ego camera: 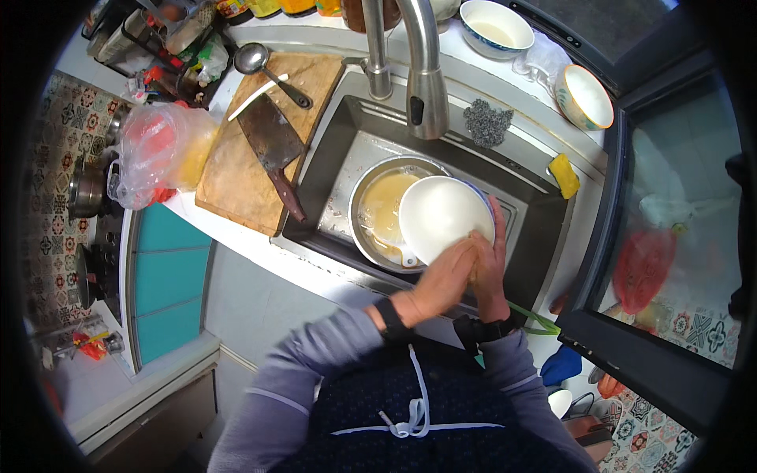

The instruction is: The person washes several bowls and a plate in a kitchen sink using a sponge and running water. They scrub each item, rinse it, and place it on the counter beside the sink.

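Observation:
Over the sink (532, 254), my right hand (492, 266) grips a white bowl (443, 213) with a blue-patterned outside, its fingers along the right side. The bowl is tilted, its pale inside facing up toward me. My left hand (446, 278), slightly blurred, lies against the bowl's near rim beside the right hand. Its fingertips are partly hidden, and I cannot tell whether they hold anything. Below, a round metal basin (361, 236) with cloudy yellowish water stands in the sink, partly covered by the bowl. A light-coloured utensil end with a hole (408, 259) shows at its near edge.
The faucet (427, 88) hangs over the sink. Left of it, a cutting board (227, 177) carries a cleaver (269, 133) and a ladle (251, 59). Steel wool (488, 123), a yellow sponge (565, 175) and two bowls (497, 29) line the back ledge. An open window frame (597, 219) juts in at right.

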Demonstrator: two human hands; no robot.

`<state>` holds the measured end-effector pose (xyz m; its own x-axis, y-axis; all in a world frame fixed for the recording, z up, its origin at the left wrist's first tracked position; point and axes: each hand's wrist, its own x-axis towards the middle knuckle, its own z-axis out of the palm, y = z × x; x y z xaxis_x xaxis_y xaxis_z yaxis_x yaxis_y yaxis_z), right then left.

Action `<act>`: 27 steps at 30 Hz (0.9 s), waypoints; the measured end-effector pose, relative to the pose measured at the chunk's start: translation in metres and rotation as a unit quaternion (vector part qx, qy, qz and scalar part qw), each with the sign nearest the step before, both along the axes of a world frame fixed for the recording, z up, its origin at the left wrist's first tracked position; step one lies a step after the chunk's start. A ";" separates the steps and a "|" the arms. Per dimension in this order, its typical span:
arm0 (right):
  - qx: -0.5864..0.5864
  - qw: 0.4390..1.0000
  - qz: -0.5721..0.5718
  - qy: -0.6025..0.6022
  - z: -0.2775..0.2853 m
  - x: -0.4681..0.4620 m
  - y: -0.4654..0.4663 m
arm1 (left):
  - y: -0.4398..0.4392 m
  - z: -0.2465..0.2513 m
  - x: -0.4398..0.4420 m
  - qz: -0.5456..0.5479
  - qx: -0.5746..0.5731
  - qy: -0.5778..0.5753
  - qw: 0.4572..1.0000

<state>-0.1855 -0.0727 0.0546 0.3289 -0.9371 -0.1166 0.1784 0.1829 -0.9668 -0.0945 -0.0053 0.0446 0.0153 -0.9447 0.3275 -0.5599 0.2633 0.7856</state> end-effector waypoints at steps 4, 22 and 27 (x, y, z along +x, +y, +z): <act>-0.045 0.994 0.038 0.089 0.003 -0.010 -0.001 | 0.001 -0.043 0.098 -0.148 -0.079 -0.377 0.911; 0.001 0.997 0.062 0.038 -0.003 -0.008 -0.005 | 0.016 -0.030 0.092 -0.087 -0.064 -0.295 0.949; -0.022 0.998 -0.033 0.043 0.001 0.008 0.007 | 0.007 -0.007 -0.004 0.045 0.133 0.019 0.990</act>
<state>-0.1774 -0.0660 0.0552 0.2565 -0.9614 -0.0993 0.1043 0.1297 -0.9860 -0.0987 0.0022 0.0381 0.1117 -0.9917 0.0639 -0.5406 -0.0067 0.8413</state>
